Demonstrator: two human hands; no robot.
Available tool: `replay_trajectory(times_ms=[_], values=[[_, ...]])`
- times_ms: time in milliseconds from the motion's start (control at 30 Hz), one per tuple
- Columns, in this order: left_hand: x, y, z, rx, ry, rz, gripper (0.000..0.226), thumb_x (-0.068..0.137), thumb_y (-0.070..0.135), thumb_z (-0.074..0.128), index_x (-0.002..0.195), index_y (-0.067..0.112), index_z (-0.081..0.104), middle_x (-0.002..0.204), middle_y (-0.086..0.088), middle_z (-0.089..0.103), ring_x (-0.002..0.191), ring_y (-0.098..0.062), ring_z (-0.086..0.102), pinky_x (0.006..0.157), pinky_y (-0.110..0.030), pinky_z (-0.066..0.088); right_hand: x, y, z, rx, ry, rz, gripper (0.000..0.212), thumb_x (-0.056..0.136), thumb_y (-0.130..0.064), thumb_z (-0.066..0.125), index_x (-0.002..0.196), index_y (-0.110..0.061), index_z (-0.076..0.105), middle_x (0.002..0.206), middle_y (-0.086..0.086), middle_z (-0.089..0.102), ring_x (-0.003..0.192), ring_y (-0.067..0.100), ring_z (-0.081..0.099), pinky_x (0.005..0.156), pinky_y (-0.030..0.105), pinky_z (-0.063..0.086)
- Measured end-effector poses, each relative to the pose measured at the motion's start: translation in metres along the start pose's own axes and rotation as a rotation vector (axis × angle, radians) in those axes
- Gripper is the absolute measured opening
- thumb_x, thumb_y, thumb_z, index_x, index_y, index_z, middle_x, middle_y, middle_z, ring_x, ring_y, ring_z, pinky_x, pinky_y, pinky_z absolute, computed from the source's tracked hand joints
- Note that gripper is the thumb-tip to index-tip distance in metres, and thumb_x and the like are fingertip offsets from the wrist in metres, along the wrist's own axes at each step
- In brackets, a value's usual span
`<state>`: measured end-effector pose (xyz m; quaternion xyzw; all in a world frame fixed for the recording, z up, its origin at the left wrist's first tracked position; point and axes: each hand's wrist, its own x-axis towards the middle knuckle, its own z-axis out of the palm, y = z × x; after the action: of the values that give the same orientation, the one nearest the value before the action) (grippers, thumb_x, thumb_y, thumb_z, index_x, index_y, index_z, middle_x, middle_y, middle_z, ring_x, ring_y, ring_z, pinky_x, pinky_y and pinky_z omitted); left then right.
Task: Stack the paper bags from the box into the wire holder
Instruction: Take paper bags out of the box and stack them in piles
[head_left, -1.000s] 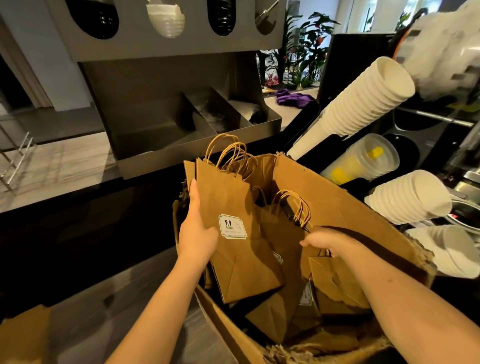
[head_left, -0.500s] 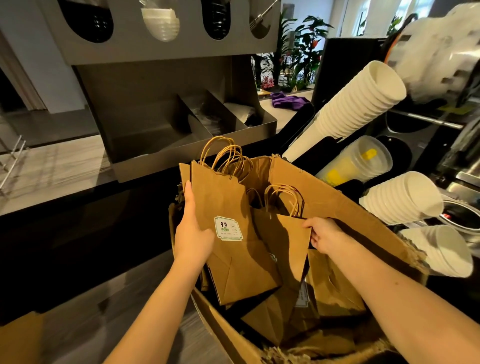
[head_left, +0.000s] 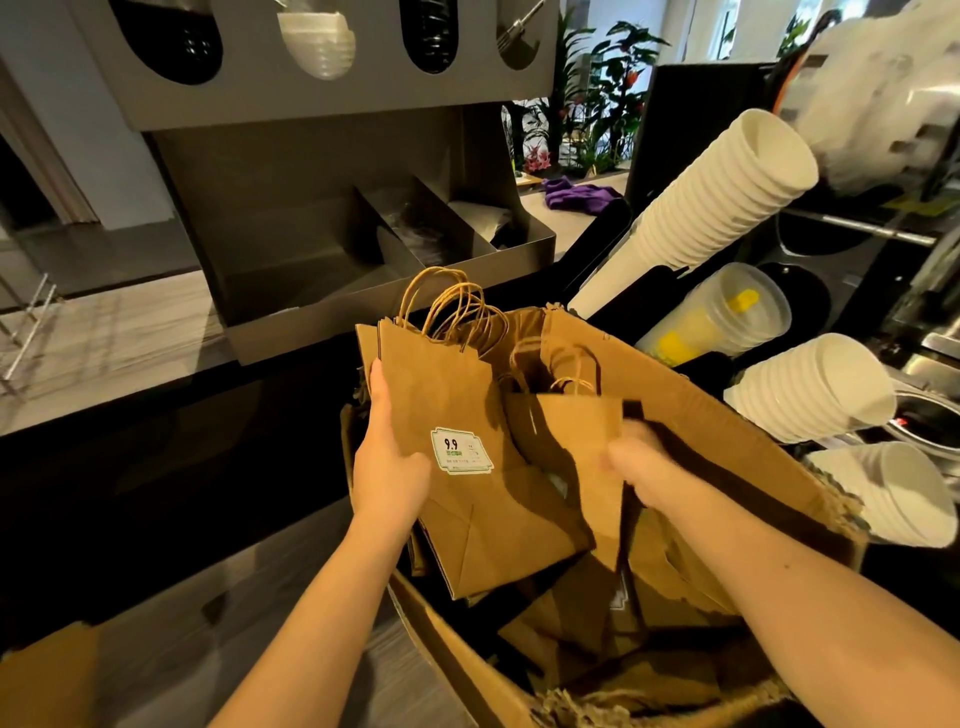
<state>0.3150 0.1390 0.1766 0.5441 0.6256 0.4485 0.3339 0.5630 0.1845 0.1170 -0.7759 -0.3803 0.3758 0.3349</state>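
Paper bags (head_left: 457, 405), flat brown ones with twisted cord handles, are held as an upright bundle by the left hand (head_left: 389, 467). Its thumb is laid across the front sheet just beside a white sticker (head_left: 460, 451) printed 9.9, its forefinger is stretched along the bundle's left edge, and the other fingers are hidden behind. At three o'clock from it the right hand (head_left: 641, 467) is blurred, yet its thumb is seen on the front and its fingers behind the right edge of a single paper bag (head_left: 566, 441), which is pinched and held upright, overlapping the bundle's right side. Both are held over the open cardboard box (head_left: 701, 415), whose ragged edge is seen toward four o'clock. Loose bags (head_left: 597, 613) are lying in its bottom, at six o'clock below the hands. From one to three o'clock of the box, stacks of white paper cups (head_left: 727, 197) are laid on their sides, with a sleeve of clear plastic cups (head_left: 717, 317) between them. At eleven o'clock a grey steel organizer (head_left: 322, 249) with divided trays is set on the counter. A purple cloth (head_left: 576, 197) is seen at twelve o'clock, beyond it. The wire holder (head_left: 28, 327) is glimpsed at nine o'clock, at the left edge, well apart from the box and partly cut off.
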Motion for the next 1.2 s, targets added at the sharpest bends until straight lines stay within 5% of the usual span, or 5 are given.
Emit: replay_trajectory(times_ms=[200, 433, 600, 967, 1200], values=[[0.000, -0.002, 0.002, 0.048, -0.027, 0.004, 0.085, 0.091, 0.003, 0.054, 0.146, 0.049, 0.010, 0.142, 0.006, 0.043, 0.091, -0.006, 0.056, 0.072, -0.034, 0.058, -0.003, -0.023, -0.043, 0.115, 0.445, -0.454, 0.029, 0.091, -0.007, 0.049, 0.119, -0.013, 0.055, 0.116, 0.009, 0.062, 0.106, 0.028, 0.058, 0.089, 0.038, 0.046], [0.003, -0.006, 0.005, 0.105, -0.016, -0.040, 0.070, 0.092, 0.002, 0.052, 0.147, 0.037, 0.026, 0.142, 0.001, 0.044, 0.118, -0.019, 0.051, 0.079, -0.029, 0.054, -0.006, -0.029, -0.049, 0.316, 0.450, -0.570, 0.027, 0.089, -0.005, 0.051, 0.112, -0.016, 0.060, 0.109, -0.002, 0.065, 0.105, 0.019, 0.060, 0.095, 0.039, 0.047], [0.005, -0.008, 0.006, 0.206, -0.042, -0.066, 0.071, 0.092, 0.008, 0.053, 0.147, 0.040, 0.022, 0.141, 0.003, 0.046, 0.066, 0.001, 0.046, 0.050, -0.012, 0.038, -0.014, -0.041, -0.059, 0.536, 0.522, -0.593, 0.027, 0.087, 0.001, 0.051, 0.093, -0.023, 0.060, 0.091, -0.007, 0.066, 0.091, 0.015, 0.062, 0.087, 0.037, 0.051], [0.008, -0.009, 0.006, 0.226, -0.054, -0.092, 0.073, 0.092, 0.005, 0.050, 0.147, 0.043, 0.019, 0.144, 0.000, 0.041, 0.108, -0.021, 0.054, 0.055, -0.020, 0.044, -0.008, -0.045, -0.061, 0.974, 0.424, -0.280, 0.042, 0.083, 0.010, 0.046, 0.106, -0.018, 0.067, 0.099, -0.003, 0.067, 0.082, 0.009, 0.059, 0.076, 0.024, 0.050], [0.004, -0.005, 0.002, 0.041, -0.108, -0.102, 0.067, 0.094, 0.002, 0.047, 0.146, 0.038, 0.024, 0.148, 0.001, 0.036, 0.123, -0.020, 0.046, 0.090, -0.032, 0.049, -0.007, -0.039, -0.032, 0.597, 0.056, -0.262, 0.032, 0.093, -0.002, 0.051, 0.109, -0.028, 0.059, 0.108, 0.001, 0.066, 0.097, 0.021, 0.061, 0.086, 0.040, 0.050]])
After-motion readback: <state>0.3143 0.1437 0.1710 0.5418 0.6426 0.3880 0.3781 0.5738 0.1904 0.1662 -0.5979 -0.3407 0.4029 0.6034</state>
